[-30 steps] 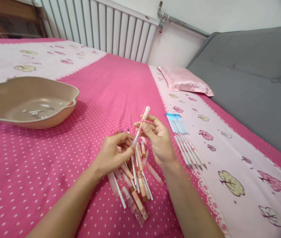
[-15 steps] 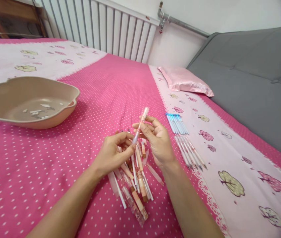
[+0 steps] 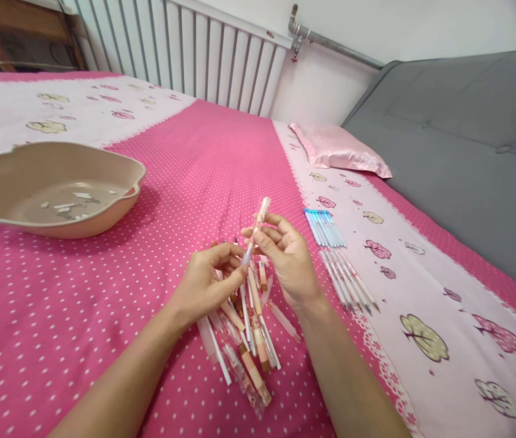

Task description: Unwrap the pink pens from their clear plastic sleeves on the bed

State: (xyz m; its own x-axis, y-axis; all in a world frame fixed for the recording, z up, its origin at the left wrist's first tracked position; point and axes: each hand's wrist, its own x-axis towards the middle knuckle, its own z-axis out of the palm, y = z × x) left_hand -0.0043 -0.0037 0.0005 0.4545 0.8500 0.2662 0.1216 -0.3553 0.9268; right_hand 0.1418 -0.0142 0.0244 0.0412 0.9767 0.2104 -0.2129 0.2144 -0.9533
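Two hands [image 3: 287, 260] pinching one pen [image 3: 260, 216]; one pile of pen parts [image 3: 262, 342] below, one basin [image 3: 70, 230], one pillow [image 3: 340, 149].

Left fingers [image 3: 230, 250] and right fingers [image 3: 267, 243] holding tilted pen [image 3: 263, 208], pen parts [image 3: 260, 342] below, beige basin [image 3: 20, 176]

"Where does the head view look from?"

"From the wearer's own head, above and behind the forearms [image 3: 134, 359], which enter from the bottom edge."

"And which way does it face?"

"Forward and down, over the bedspread [image 3: 207, 146] to the radiator [image 3: 194, 55] and wall [image 3: 326, 91] at the top. The radiator's upper edge slopes down rightward across the frame."

"How near is it?"

"Close to the left hand [image 3: 212, 278] and right hand [image 3: 293, 258], both just below mid-frame; the radiator is well beyond them."

"What do the sides cut off?"

"The basin [image 3: 89, 229] at left, the grey padded backrest [image 3: 458, 115] at right, where the corners darken."
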